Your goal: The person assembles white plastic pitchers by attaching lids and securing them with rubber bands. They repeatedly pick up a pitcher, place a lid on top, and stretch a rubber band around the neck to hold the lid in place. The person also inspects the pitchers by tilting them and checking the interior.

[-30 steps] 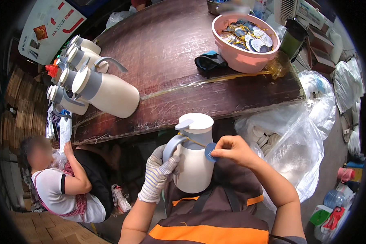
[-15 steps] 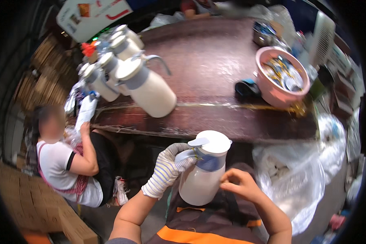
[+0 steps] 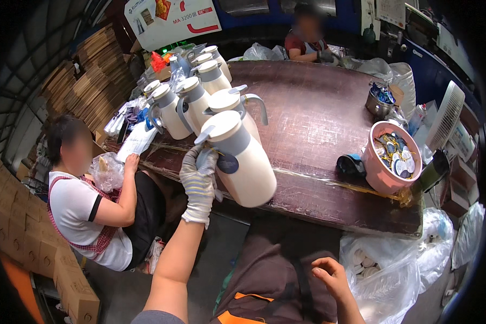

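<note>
My left hand (image 3: 196, 186), in a striped knit glove, is closed round the handle of a cream vacuum jug (image 3: 252, 174) with a grey collar and white lid. A round dark blue tag (image 3: 228, 163) hangs near that handle. The jug is tilted over the table's near edge, in front of another jug (image 3: 249, 122); whether its base touches the wood I cannot tell. Bare and with fingers loosely bent, my right hand (image 3: 332, 276) holds nothing above my lap, beside a clear plastic bag (image 3: 386, 281) of pale pieces.
More jugs (image 3: 170, 113) crowd the left side of the dark wooden table (image 3: 313, 113). At right stand a pink tub (image 3: 376, 171) of tags, a black cup-like thing (image 3: 351, 164) and a metal bowl (image 3: 379, 108). One person (image 3: 105, 213) sits at left, another (image 3: 303, 48) across the table.
My left hand has carried the jug from my lap up and forward to the table's edge. My right hand has come away from the jug and dropped lower. The view has shifted.
</note>
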A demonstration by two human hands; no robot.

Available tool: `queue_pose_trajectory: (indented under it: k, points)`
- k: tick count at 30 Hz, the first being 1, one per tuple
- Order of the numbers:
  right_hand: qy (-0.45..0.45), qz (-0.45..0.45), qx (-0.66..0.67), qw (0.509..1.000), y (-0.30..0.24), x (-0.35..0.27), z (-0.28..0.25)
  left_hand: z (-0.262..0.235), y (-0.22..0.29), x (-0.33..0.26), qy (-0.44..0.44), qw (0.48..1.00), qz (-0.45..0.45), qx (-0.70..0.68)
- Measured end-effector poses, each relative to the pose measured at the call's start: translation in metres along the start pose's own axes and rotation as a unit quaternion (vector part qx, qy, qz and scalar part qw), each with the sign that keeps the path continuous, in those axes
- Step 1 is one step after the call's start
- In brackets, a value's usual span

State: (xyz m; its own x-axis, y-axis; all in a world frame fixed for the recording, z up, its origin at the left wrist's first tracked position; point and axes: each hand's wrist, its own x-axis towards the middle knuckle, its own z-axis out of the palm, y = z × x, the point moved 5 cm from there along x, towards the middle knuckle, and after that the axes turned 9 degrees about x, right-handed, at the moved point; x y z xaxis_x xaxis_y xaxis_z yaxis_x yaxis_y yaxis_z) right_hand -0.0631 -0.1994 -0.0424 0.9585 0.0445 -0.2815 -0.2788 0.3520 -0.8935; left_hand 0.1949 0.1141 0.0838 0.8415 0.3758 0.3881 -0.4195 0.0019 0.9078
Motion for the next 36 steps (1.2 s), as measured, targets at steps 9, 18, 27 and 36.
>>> queue_pose_trajectory:
  k: [9, 18, 27, 36]
  points:
    - [0.018, -0.019, -0.090, 0.996, 0.014, 0.018, -0.002, -0.001, -0.049, 0.088, 0.077, 0.986, 0.062, 0.136]
    - [0.011, 0.008, -0.157, 0.987, 0.041, 0.028, 0.010, -0.021, -0.072, 0.134, 0.086, 0.938, 0.115, 0.316]
    - [0.006, -0.059, -0.254, 0.965, 0.060, 0.031, -0.018, -0.046, -0.140, 0.001, 0.055, 0.888, 0.112, 0.443]
    - [0.086, 0.149, -0.195, 0.966, 0.084, 0.060, -0.047, 0.097, -0.160, 0.029, -0.334, 0.714, 0.190, 0.585]
